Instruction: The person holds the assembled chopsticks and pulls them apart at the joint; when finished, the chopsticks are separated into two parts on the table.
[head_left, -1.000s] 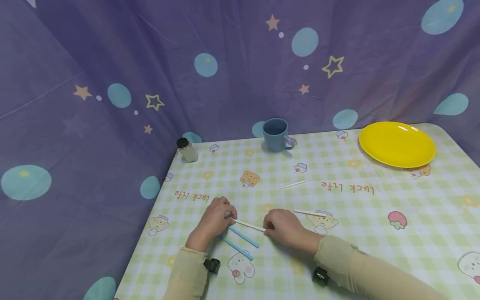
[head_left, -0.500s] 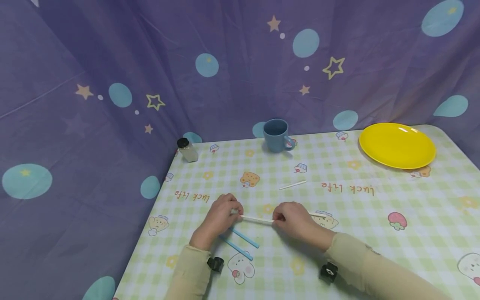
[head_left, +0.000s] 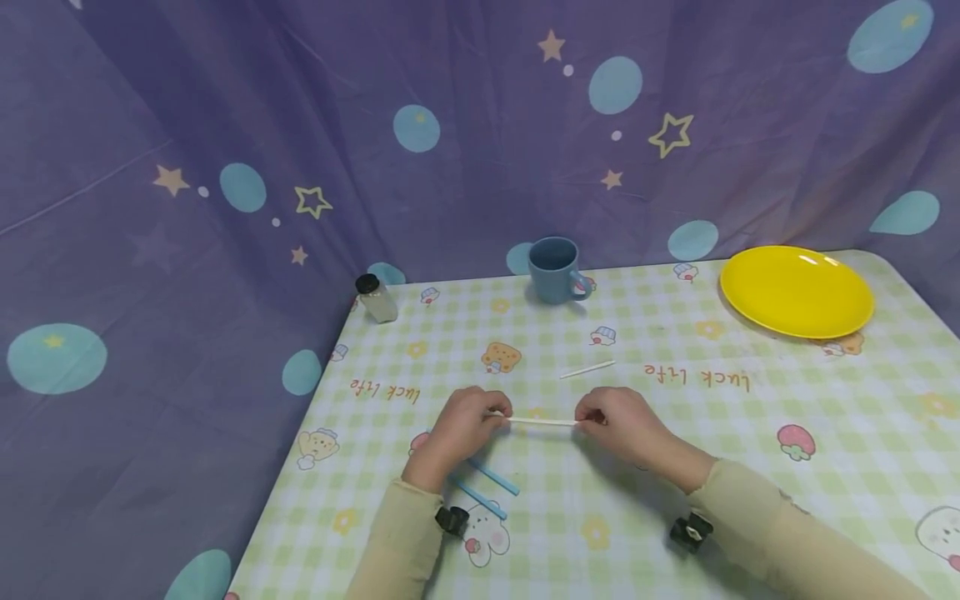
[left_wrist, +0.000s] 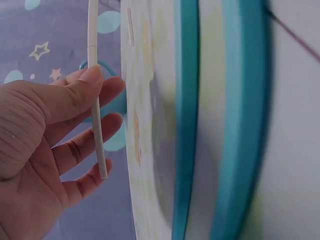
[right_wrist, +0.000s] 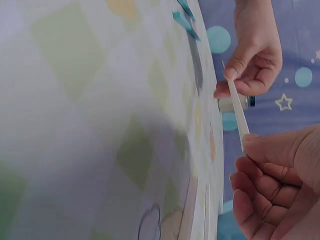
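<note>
A thin white stick (head_left: 542,422) runs level above the tabletop between my two hands. My left hand (head_left: 463,425) pinches its left end between thumb and fingers. In the left wrist view that end passes below the thumb, and a fine seam crosses the stick (left_wrist: 92,55) just above it. The right end is pinched by my right hand (head_left: 626,421), its other fingers curled below in the right wrist view. Two blue sticks (head_left: 493,477) lie side by side under my left wrist. Another white stick (head_left: 587,369) rests farther back; a third (right_wrist: 188,210) shows low in the right wrist view.
On the checked tablecloth (head_left: 712,483), a blue mug (head_left: 553,273) stands at the back. A small black-capped jar (head_left: 377,302) is at the back left, and a yellow plate (head_left: 797,292) at the back right. A purple curtain (head_left: 480,192) hangs behind the table.
Both hands have moved right and slightly away from me, carrying the white stick, which turned from slanted to nearly level. The right hand now covers the white stick lying at right in the head view.
</note>
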